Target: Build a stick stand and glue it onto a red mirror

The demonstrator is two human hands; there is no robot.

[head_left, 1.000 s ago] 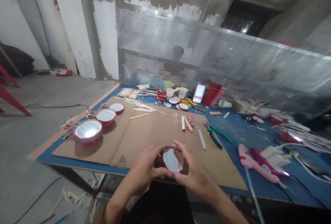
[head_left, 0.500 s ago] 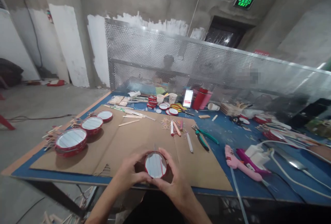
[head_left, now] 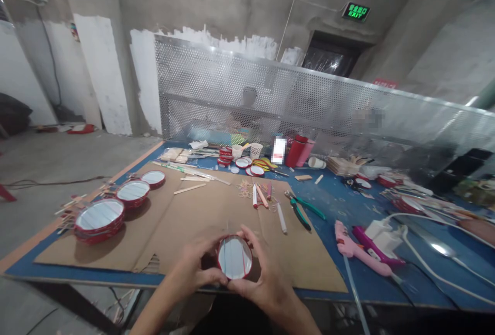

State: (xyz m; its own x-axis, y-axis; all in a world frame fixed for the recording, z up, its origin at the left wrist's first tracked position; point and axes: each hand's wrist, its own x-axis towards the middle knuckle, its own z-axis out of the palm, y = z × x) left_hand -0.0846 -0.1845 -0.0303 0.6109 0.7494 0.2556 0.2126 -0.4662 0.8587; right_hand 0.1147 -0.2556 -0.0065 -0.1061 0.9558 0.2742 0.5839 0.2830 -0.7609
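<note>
Between my hands, near the table's front edge, is a small round red-rimmed piece [head_left: 234, 257] with a pale striped face turned up toward me. My left hand [head_left: 197, 265] curves around its left side, thumb at the lower rim. Around the right side wraps my right hand [head_left: 261, 268], its thumb also low on the rim. A thin stick-like part juts from the far side of the piece. Brown cardboard [head_left: 193, 216] lies beneath. To the left stand stacks of similar red-rimmed rounds [head_left: 99, 216] with wooden sticks poking out.
Pens [head_left: 281, 217], green-handled pliers [head_left: 301, 214] and rubber bands lie right of centre. Further right are a pink glue gun [head_left: 359, 252], white plugs [head_left: 382, 232] and cables. Red bottles [head_left: 297, 150], cups and more rounds line the back, before a perforated metal screen [head_left: 216, 87].
The view has shifted slightly, so the table's contents sit a little lower in it. Both hands keep their hold on the round piece, which shows slightly lower.
</note>
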